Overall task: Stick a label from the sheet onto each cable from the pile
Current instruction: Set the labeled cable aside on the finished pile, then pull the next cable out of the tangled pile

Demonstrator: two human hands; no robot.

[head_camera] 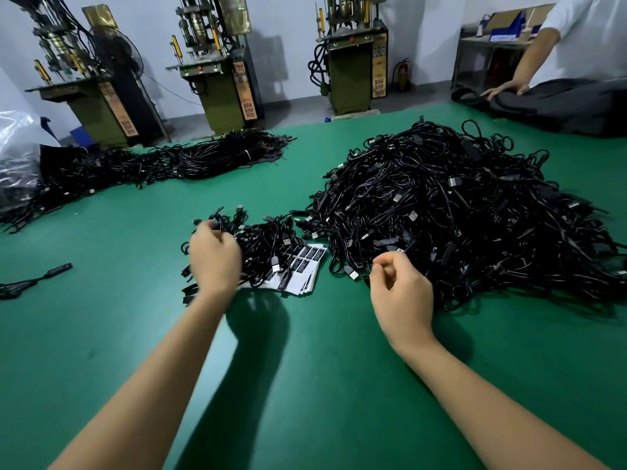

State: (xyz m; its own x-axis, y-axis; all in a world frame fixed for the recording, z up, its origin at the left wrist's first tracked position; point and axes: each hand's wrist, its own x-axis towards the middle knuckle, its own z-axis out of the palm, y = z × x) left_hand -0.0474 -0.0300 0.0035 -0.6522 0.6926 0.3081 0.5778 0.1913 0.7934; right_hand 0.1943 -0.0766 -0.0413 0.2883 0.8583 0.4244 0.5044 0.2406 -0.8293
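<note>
The thin black USB cables in the big tangled pile (451, 215) look light and limp, so they would snag; the stiff plug end seems the best hold. The white label sheet (302, 276) lies beside, half under a smaller cable bundle (268, 245). The left hand (213, 256) grips that bundle. The right hand (398, 293) hovers at the pile's edge, fingers curled; whether it pinches anything I cannot tell.

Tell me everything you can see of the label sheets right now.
The label sheets are a fanned stack of thin white paper lying flat on the green table, between the hands. Rows of small black rectangular labels show on the top sheet; their print is unreadable. The small cable heap lies over the stack's left part, and a USB plug rests on it. Neither hand touches it.
</note>
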